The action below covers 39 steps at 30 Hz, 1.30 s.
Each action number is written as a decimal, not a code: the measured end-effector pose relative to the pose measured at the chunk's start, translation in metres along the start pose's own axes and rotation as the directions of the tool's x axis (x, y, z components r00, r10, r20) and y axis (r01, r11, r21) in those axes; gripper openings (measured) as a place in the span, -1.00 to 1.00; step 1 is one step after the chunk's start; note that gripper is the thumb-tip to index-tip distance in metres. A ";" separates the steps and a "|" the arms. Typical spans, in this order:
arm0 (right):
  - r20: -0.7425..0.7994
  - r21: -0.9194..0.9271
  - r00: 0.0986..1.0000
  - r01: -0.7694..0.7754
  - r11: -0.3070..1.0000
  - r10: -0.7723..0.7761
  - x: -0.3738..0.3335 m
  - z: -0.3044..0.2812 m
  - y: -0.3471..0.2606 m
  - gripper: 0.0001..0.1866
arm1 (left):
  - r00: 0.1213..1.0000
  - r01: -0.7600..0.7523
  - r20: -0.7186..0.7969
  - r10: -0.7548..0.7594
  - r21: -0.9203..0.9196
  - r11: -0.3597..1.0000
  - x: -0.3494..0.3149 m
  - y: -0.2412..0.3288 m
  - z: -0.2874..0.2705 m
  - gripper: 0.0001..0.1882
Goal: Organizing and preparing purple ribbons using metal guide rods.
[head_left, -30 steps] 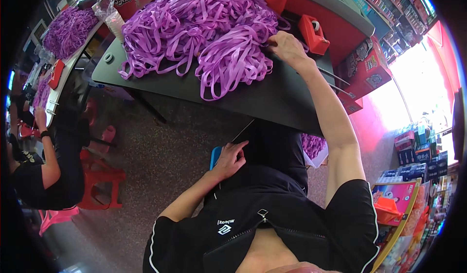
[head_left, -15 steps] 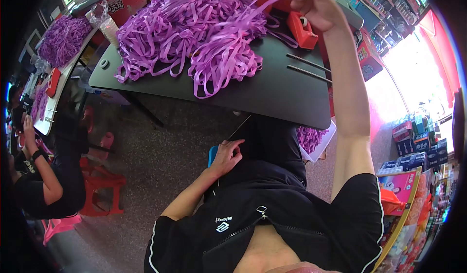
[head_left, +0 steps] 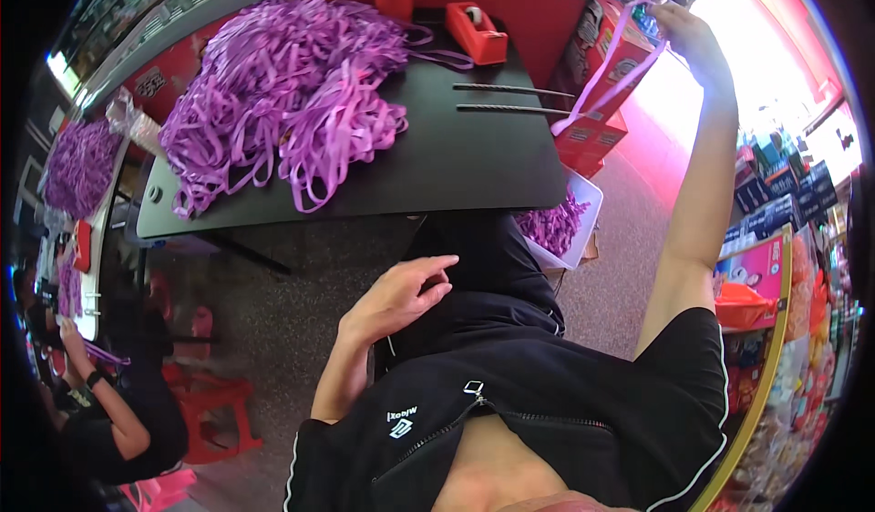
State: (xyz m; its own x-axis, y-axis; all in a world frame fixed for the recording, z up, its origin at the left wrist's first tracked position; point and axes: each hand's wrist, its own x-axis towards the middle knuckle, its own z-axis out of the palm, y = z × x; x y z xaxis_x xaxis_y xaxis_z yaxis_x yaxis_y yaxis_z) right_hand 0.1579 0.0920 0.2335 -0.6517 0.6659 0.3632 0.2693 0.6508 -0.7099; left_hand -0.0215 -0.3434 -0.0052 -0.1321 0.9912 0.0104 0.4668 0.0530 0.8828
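Note:
My right hand is raised at the far right, fingers closed on a strip of purple ribbon. The ribbon hangs in a long loop from the fingers toward the table's right edge. A big tangled heap of purple ribbon covers the left part of the black table. My left hand hovers above my lap, in front of the table, index finger stretched out and thumb apart, with nothing in it.
Two thin twisted metal rods stick out at the table's right side, near a red tape dispenser. Below sits a white bin with purple ribbon pieces. At left, another person works at a white table beside a red stool.
My right hand has swung rightward from above the heap, drawing the ribbon out past the table's right side. My left hand has lifted from my lap. The view has shifted right.

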 end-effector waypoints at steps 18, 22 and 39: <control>0.167 0.395 0.954 -0.297 0.869 0.250 -0.032 0.148 0.172 -0.75 | 0.914 -0.196 -0.291 0.281 0.289 0.937 0.182 0.082 -0.033 -0.79; 0.157 0.459 0.962 -0.270 0.846 0.222 -0.033 0.153 0.178 -0.77 | 0.915 -0.219 -0.210 0.344 0.458 0.862 0.253 0.077 -0.039 -0.79; 0.267 0.822 0.832 -0.460 0.335 0.487 -0.056 0.179 0.183 -0.80 | 0.947 -0.294 -0.054 0.317 0.253 0.922 0.392 0.045 -0.010 -0.76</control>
State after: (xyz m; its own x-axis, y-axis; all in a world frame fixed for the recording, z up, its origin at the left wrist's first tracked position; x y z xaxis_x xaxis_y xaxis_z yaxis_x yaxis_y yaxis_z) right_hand 0.1165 0.1087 -0.0244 -0.6003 0.7731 -0.2049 -0.1925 -0.3883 -0.9012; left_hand -0.0608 0.0466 0.0435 -0.0245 0.9489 0.3147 0.6906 -0.2115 0.6916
